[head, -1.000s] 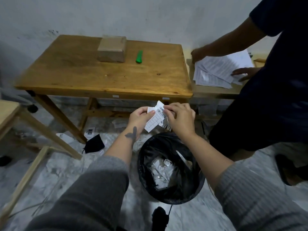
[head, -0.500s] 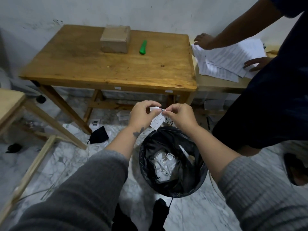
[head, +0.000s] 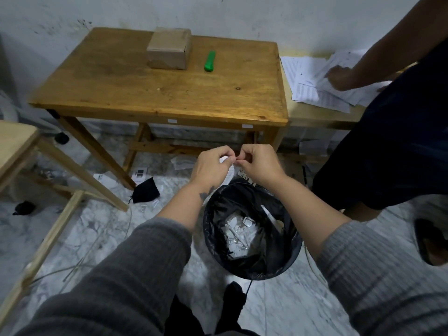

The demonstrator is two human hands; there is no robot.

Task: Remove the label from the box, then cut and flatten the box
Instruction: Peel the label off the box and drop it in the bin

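Note:
A closed brown cardboard box (head: 169,49) stands at the back of the wooden table (head: 169,93), with a green cutter (head: 210,61) lying just to its right. Both my hands are away from the table, held over a black-lined bin (head: 252,229) on the floor. My left hand (head: 212,164) and my right hand (head: 258,163) each pinch the white label (head: 230,172), which hangs crumpled between them and is mostly hidden by my fingers. A torn strip of it dangles under my right hand.
Another person in dark clothes stands at the right, handling loose papers (head: 322,78) on a second table. A wooden stool (head: 14,146) is at the left. Paper scraps and a black pouch (head: 145,194) lie on the marble floor. The bin holds white scraps.
The label was flat and plainly visible between my hands; now it is bunched up and nearly hidden in my fingers. My view has tilted so the table looks farther away.

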